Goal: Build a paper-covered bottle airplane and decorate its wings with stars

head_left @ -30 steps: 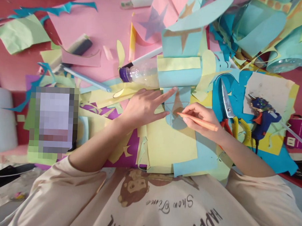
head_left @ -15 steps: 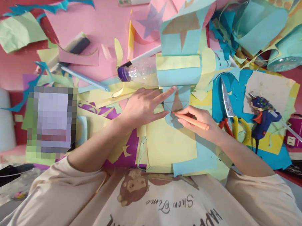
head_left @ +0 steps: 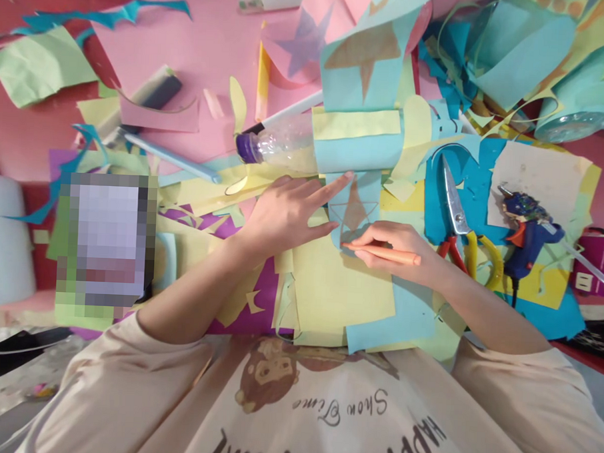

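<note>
My right hand (head_left: 398,251) pinches an orange marker (head_left: 395,255), its tip on a light blue paper wing (head_left: 366,184). A star outline (head_left: 351,212), partly coloured brown, shows on that wing. Fingers spread, my left hand (head_left: 292,211) presses on the paper with its index fingertip near the wing's upper end and its thumb beside the star. Just above lies a clear plastic bottle (head_left: 290,142) with a purple cap, wrapped in light blue and yellow paper. On its far side is another blue wing (head_left: 362,62) with a brown star. Yellow paper sheets (head_left: 344,295) lie beneath.
Scissors (head_left: 456,200) with red and yellow handles lie to the right, beside a blue hot glue gun (head_left: 524,243). A blue pen (head_left: 169,156) and a blurred-out rectangular object (head_left: 106,238) are at left. Paper scraps and a pink sheet (head_left: 214,49) spread across the table.
My right hand has moved the marker tip down towards the wing's rounded end, uncovering more of the star outline. My left hand stays in place.
</note>
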Tool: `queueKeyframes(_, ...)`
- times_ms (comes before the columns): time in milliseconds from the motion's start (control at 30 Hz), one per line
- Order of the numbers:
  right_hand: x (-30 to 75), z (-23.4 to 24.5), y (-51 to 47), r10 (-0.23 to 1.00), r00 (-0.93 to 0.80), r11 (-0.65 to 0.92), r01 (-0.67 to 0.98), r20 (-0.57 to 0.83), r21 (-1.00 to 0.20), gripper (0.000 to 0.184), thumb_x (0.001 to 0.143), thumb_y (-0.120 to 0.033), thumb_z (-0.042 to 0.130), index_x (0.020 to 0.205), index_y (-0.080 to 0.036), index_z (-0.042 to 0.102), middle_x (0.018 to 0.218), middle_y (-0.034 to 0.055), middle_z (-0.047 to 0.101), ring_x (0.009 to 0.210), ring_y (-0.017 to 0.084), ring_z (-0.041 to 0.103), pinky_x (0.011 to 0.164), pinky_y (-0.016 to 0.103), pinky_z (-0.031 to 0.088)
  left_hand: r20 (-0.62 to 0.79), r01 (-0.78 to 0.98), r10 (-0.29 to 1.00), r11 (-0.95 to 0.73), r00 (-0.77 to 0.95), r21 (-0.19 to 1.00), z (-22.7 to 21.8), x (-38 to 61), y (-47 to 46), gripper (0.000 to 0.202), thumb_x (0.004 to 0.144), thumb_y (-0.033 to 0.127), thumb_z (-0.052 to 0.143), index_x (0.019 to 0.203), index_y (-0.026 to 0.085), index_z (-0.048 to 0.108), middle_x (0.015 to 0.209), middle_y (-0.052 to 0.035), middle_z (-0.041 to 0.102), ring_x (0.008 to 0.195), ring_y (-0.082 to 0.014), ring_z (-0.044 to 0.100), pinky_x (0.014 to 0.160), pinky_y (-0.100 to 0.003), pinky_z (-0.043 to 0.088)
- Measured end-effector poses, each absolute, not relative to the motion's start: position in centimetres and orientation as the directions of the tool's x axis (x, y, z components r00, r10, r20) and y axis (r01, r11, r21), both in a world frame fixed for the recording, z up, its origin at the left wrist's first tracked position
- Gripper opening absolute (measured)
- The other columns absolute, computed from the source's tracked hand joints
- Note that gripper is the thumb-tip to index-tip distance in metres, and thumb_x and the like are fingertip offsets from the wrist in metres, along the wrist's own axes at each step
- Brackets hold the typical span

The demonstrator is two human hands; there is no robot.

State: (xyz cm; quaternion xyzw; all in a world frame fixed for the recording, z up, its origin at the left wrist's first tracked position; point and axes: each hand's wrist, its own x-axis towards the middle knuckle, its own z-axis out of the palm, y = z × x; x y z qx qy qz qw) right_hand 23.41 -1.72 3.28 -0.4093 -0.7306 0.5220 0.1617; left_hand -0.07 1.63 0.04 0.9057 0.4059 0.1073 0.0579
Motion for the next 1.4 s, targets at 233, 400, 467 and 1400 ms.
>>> queueKeyframes(233,23.3,3.5,-1.7,0.763,-0.609,0.102,0.443,-0.216,-0.890,0.013,0.085,-0.027,0.061,0.085,-0.015,0.066,0.079,0.0029,0.069,0.070,0.011,0.060,0.063,0.023,0.044,0.127,0.722,0.751,-0.658,0.648,0.215,0.2,-0.1,1.7,0.062,0.091,0.043,0.054,0.146,0.018,0.041,0.076,-0.0022,0.062,0.070,-0.0195,0.059,0.067,-0.030,0.045)
queueKeyframes(400,23.6,3.1,-1.8,0.779,-0.590,0.047,0.391,-0.211,-0.919,0.012,0.087,-0.027,0.063,0.087,-0.015,0.066,0.076,-0.0008,0.065,0.063,0.007,0.054,0.057,0.021,0.039,0.115,0.724,0.755,-0.654,0.646,0.220,0.3,0.0,1.7,0.062,0.091,0.042,0.054,0.146,0.018,0.041,0.076,-0.0024,0.062,0.069,-0.0196,0.059,0.067,-0.030,0.045)
queueKeyframes(467,23.7,3.0,-1.8,0.782,-0.589,0.035,0.364,-0.201,-0.931,0.013,0.088,-0.028,0.063,0.089,-0.015,0.066,0.075,-0.0017,0.063,0.061,0.006,0.051,0.056,0.020,0.038,0.103,0.727,0.759,-0.648,0.643,0.228,0.4,0.0,1.7,0.061,0.091,0.043,0.054,0.146,0.019,0.041,0.075,-0.0024,0.062,0.069,-0.0194,0.059,0.067,-0.030,0.045)
queueKeyframes(1400,23.9,2.8,-1.7,0.801,-0.565,0.022,0.360,-0.199,-0.933,0.015,0.090,-0.032,0.061,0.094,-0.017,0.064,0.074,-0.0029,0.060,0.059,0.006,0.044,0.053,0.021,0.032,0.090,0.739,0.767,-0.637,0.635,0.220,0.4,0.0,1.7,0.060,0.092,0.045,0.051,0.145,0.019,0.043,0.074,-0.0022,0.061,0.068,-0.0187,0.058,0.066,-0.029,0.045)
